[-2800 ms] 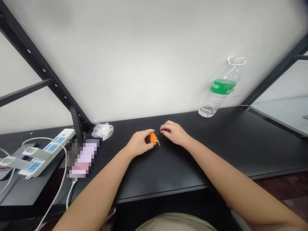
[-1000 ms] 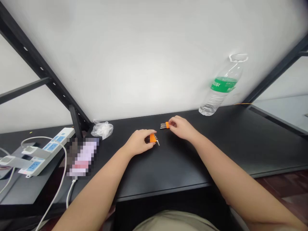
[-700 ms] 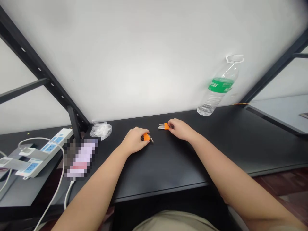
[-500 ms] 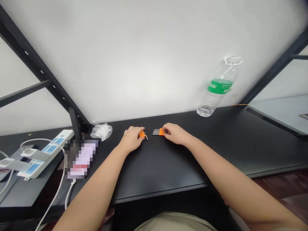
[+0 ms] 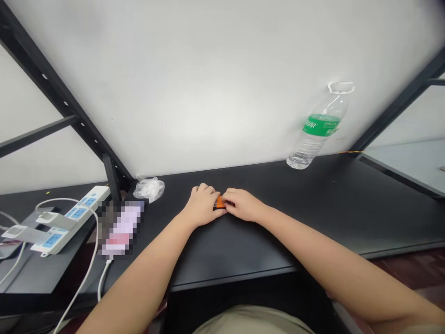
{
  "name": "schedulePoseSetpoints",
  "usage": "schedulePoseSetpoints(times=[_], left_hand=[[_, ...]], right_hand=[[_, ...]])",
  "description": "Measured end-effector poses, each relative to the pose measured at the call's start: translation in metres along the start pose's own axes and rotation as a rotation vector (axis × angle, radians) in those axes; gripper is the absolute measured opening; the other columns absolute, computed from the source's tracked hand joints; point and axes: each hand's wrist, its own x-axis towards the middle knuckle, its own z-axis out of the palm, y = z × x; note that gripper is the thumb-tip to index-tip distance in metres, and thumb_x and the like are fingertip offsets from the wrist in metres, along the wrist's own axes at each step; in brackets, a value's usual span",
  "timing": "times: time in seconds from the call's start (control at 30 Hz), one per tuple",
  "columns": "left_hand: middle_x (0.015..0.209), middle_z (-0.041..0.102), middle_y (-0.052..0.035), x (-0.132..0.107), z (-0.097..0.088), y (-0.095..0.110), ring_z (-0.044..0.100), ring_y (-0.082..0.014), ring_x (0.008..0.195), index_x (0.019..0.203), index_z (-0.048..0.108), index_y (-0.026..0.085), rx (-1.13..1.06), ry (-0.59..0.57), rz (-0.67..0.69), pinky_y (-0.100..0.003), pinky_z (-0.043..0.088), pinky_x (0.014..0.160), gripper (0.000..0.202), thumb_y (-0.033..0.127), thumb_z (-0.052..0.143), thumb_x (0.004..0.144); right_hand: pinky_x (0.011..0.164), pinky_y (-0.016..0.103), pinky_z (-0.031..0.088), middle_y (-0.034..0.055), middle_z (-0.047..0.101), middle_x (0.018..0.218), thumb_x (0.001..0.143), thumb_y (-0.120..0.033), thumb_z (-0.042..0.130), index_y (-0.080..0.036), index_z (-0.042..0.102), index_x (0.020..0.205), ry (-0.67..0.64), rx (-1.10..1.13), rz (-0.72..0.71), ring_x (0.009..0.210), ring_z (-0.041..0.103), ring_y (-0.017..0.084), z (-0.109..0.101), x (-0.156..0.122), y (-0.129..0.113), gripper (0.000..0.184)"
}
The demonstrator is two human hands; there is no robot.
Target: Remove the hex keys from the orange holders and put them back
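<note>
My left hand (image 5: pixel 202 206) and my right hand (image 5: pixel 242 205) have met over the black table. Between their fingertips shows an orange hex key holder (image 5: pixel 220 202), with thin dark and metal hex keys at its left side. The left hand's fingers curve over the keys' end, thumb at the near side. My right hand is closed, its thumb and fingers pinching the holder's right side. Most of the holder and keys is hidden under the fingers, and I cannot tell whether one or two holders are there.
A crumpled clear plastic bag (image 5: pixel 149 189) lies at the back left. Nearer is a blurred phone (image 5: pixel 121 229) on a white cable, beside a white power strip (image 5: pixel 71 218). A clear bottle with a green label (image 5: pixel 320 127) leans on the wall at right.
My hands were apart, each with an orange holder of hex keys. Now they have come together, the left moving right and the right moving slightly left and nearer.
</note>
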Motion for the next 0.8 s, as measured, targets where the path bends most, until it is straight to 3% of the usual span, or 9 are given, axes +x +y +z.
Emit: schedulePoseSetpoints(times=[0.13, 0.33, 0.6, 0.8], left_hand=[[0.112, 0.066, -0.009, 0.003, 0.005, -0.002, 0.05, -0.0318, 0.114, 0.104, 0.069, 0.026, -0.007, 0.011, -0.041, -0.047, 0.04, 0.094, 0.028, 0.049, 0.061, 0.091], [0.1, 0.068, -0.0082, 0.007, 0.008, -0.003, 0.054, -0.0322, 0.107, 0.087, 0.065, 0.024, -0.054, 0.009, -0.1, -0.049, 0.042, 0.091, 0.027, 0.051, 0.066, 0.086], [0.101, 0.07, -0.0074, 0.007, 0.009, -0.006, 0.057, -0.0319, 0.105, 0.092, 0.066, 0.024, -0.141, -0.003, -0.155, -0.05, 0.039, 0.097, 0.03, 0.05, 0.072, 0.078], [0.101, 0.072, -0.0054, 0.006, 0.008, -0.009, 0.058, -0.0312, 0.108, 0.103, 0.069, 0.026, -0.181, 0.008, -0.149, -0.05, 0.038, 0.101, 0.035, 0.05, 0.074, 0.078]], right_hand=[[0.076, 0.028, 0.043, 0.0035, 0.062, 0.09, 0.094, -0.014, 0.055, -0.019, 0.061, 0.087, -0.032, -0.056, 0.007, 0.081, 0.057, 0.016, -0.002, 0.001, -0.007, 0.01], [0.07, 0.029, 0.037, 0.0036, 0.059, 0.086, 0.094, -0.016, 0.052, -0.02, 0.057, 0.087, -0.06, -0.192, 0.115, 0.075, 0.052, 0.017, -0.003, 0.0, -0.011, 0.01], [0.067, 0.028, 0.036, 0.0023, 0.06, 0.083, 0.092, -0.019, 0.055, -0.02, 0.048, 0.077, -0.097, -0.139, 0.148, 0.071, 0.052, 0.015, -0.008, -0.004, -0.015, 0.017], [0.068, 0.029, 0.038, 0.0042, 0.065, 0.089, 0.091, -0.02, 0.059, -0.021, 0.055, 0.087, -0.122, -0.117, 0.224, 0.076, 0.058, 0.017, -0.008, -0.003, -0.017, 0.006]])
